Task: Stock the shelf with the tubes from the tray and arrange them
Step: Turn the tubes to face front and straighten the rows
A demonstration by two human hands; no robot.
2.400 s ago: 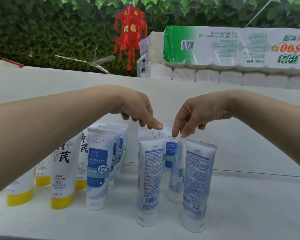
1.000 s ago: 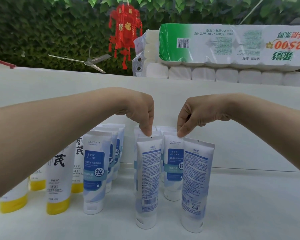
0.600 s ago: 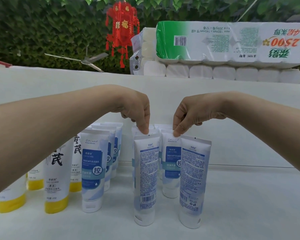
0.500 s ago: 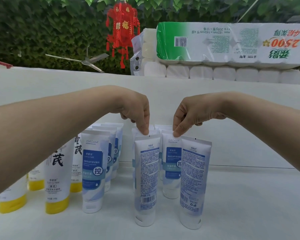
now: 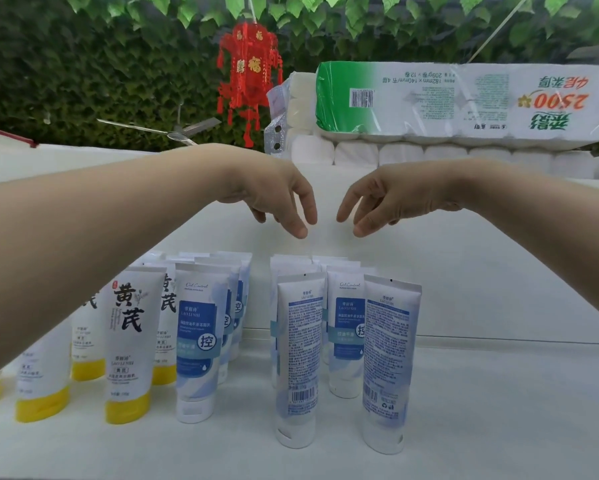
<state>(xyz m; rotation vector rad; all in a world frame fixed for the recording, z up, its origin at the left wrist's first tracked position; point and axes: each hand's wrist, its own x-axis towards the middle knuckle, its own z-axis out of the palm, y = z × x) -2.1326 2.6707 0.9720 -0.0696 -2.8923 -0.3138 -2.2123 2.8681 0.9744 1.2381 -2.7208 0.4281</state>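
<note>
The left hand [image 5: 277,199] and right hand [image 5: 384,202] are held above the tubes, clear of them. On both hands the fingers are loosely extended, spread a little and pointed downward; nothing is gripped. The fingertips of the two hands are near each other but apart.

The blue-and-white tubes are stood upright on their caps on the white shelf [image 5: 499,410], below the hands.
- Right group: two front tubes [image 5: 300,358] [image 5: 390,365] are turned with the printed back and barcode outward. A third tube [image 5: 346,334] is seen between and behind them, front label outward. Further tubes behind are largely hidden; only their crimped top edges are visible, so the count cannot be determined.
- Left group: one front tube [image 5: 199,344] is fully shown. The tubes filed behind it are visible only as narrow edges.

The yellow-capped tubes [image 5: 130,348] are stood to the left of the blue ones. Several are partly covered by the left forearm [image 5: 83,254], and the outermost is cut off by the left frame edge.

A toilet-roll pack [image 5: 464,102] is laid on top of the shelf unit, print inverted, its right end cut off. A red lantern [image 5: 249,74] is hung before a leaf wall [image 5: 83,64]. A white, red-edged object [image 5: 4,140] at the left edge cannot be identified.
</note>
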